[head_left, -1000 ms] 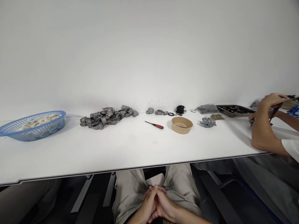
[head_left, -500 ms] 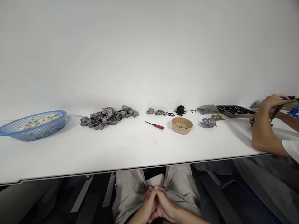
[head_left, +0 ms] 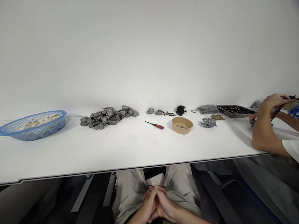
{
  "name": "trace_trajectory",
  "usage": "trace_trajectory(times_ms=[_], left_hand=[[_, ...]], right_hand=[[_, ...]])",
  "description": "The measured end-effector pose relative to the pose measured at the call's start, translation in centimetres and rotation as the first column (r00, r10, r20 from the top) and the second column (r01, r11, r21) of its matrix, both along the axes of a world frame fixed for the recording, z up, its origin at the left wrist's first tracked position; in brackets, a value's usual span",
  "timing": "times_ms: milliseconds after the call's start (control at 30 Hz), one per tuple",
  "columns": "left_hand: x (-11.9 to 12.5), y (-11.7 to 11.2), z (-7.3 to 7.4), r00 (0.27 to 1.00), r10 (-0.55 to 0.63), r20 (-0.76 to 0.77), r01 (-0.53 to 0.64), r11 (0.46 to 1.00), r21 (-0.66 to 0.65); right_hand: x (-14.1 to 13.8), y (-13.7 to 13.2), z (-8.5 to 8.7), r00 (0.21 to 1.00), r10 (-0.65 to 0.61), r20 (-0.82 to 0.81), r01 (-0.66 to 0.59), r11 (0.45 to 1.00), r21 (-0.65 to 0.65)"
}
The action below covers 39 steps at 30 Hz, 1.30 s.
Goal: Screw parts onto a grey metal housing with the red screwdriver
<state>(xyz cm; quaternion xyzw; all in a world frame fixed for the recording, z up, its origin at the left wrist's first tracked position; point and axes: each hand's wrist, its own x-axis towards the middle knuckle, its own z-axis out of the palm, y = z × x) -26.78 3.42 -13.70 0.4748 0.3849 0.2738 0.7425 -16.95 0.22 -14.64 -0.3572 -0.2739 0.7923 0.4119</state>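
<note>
Down in my lap, below the table edge, my left hand point(head_left: 149, 199) and my right hand point(head_left: 164, 202) are clasped, fingers laced together and closed on each other. No object shows in either. On the white table point(head_left: 112, 155) above them lies a screwdriver point(head_left: 157, 126) with a red handle and dark shaft. To its right stands a tan round bowl point(head_left: 182, 129) with small parts in the bottom. A grey metal carburetor-like part point(head_left: 208, 122) sits farther right. Left of the screwdriver is a heap of grey metal castings point(head_left: 102, 119).
A blue plastic basket point(head_left: 37, 133) with whitish parts stands far left. Along the wall are black rings point(head_left: 180, 109), a plastic bag of parts point(head_left: 207, 109), brass pieces point(head_left: 217, 117) and a dark metal tray point(head_left: 235, 114). At right, a co-worker's forearm point(head_left: 263, 130) rests on the table.
My hands stay clasped in the same place, and the things on the table have not moved. The co-worker's hands at right shift only very slightly.
</note>
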Motion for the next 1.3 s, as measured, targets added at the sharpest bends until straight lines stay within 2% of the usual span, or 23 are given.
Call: trace_trajectory(times_ms=[67, 333, 433, 600, 767, 1100, 1300], left_hand=[[0.1, -0.1, 0.1, 0.999, 0.032, 0.031, -0.032, 0.999, -0.005], [0.1, -0.3, 1.3, 0.999, 0.035, 0.029, -0.034, 0.999, -0.014], [0.1, -0.2, 1.1, 0.999, 0.027, 0.046, -0.026, 0.999, -0.030], [0.1, -0.1, -0.2, 0.998, 0.048, 0.040, -0.048, 0.999, -0.005], [-0.3, 0.0, -1.0, 1.000, 0.018, 0.013, -0.018, 1.000, 0.022], [0.1, 0.0, -0.5, 0.998, 0.033, 0.045, -0.032, 0.999, -0.010], [0.1, 0.0, 0.0, 1.000, 0.026, -0.013, -0.026, 1.000, 0.007]], right_hand=[[0.0, 0.0, 0.0, 1.000, -0.004, 0.006, 0.004, 1.000, 0.007], [0.0, -0.1, 0.9, 1.000, 0.002, 0.020, -0.002, 1.000, 0.005], [0.0, -0.1, 1.1, 1.000, 0.002, 0.028, -0.003, 1.000, 0.001], [-0.1, 0.0, 0.5, 1.000, 0.008, 0.016, -0.008, 1.000, 0.003], [0.0, 0.0, 0.4, 1.000, -0.004, 0.004, 0.004, 1.000, 0.005], [0.0, 0.0, 0.6, 1.000, 0.003, -0.022, -0.002, 1.000, 0.020], [0.0, 0.1, 0.5, 1.000, 0.007, -0.030, -0.007, 1.000, 0.016]])
